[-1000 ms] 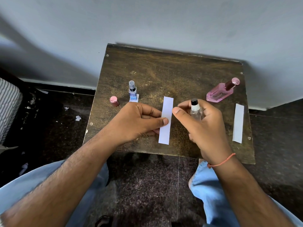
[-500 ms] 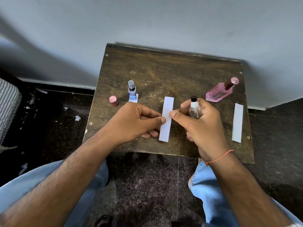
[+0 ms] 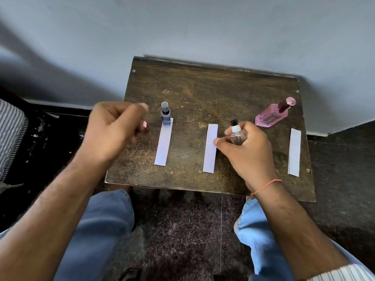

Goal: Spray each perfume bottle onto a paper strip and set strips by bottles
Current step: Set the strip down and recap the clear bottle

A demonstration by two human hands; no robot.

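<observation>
Three white paper strips lie on the small dark wooden table (image 3: pixel 203 86): the left strip (image 3: pixel 163 146), the middle strip (image 3: pixel 210 151) and the right strip (image 3: pixel 294 153). A small blue bottle (image 3: pixel 165 116) stands on the far end of the left strip. A pink bottle (image 3: pixel 271 116) lies tilted at the back right. My right hand (image 3: pixel 248 153) grips a small clear bottle (image 3: pixel 235 130) with a black nozzle, and its thumb touches the middle strip's right edge. My left hand (image 3: pixel 113 130), blurred and with curled fingers, hovers over a pink cap (image 3: pixel 144 126) and holds nothing.
The table stands against a grey wall, with dark stone floor around it. A striped fabric object (image 3: pixel 10 136) sits at the far left. My knees in blue trousers (image 3: pixel 105 224) are below the table's near edge.
My left hand let go of the middle strip and swung left toward the pink cap, uncovering the left strip. The middle strip now lies flat. My right hand still holds the clear bottle.
</observation>
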